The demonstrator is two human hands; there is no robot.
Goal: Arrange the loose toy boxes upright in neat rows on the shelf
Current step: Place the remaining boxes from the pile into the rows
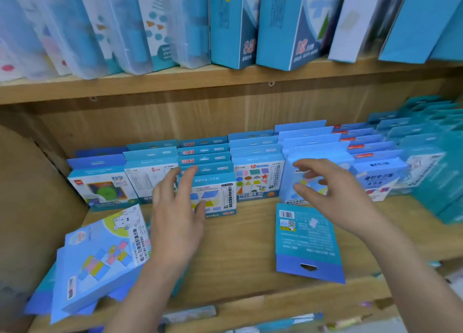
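Loose pile [100, 257]: lying flat and askew at the near left corner of the shelf [238, 265], printed faces up, long axes slanting from near left to far right.
Flat box [308, 242]: lying back up, right of centre, hang-hole end pointing at the person, barcode end toward the rows.
Left hand [175, 212]: grip spreading wide, fingers straight, thumb touching the front of an upright shapes box [218, 197].
Right hand [333, 195]: grip gaping, holding nothing, fingers hovering before a pale blue box [286, 182]; contact blurred.
Upright rows [204, 152]: standing face forward, hang tabs pointing up.
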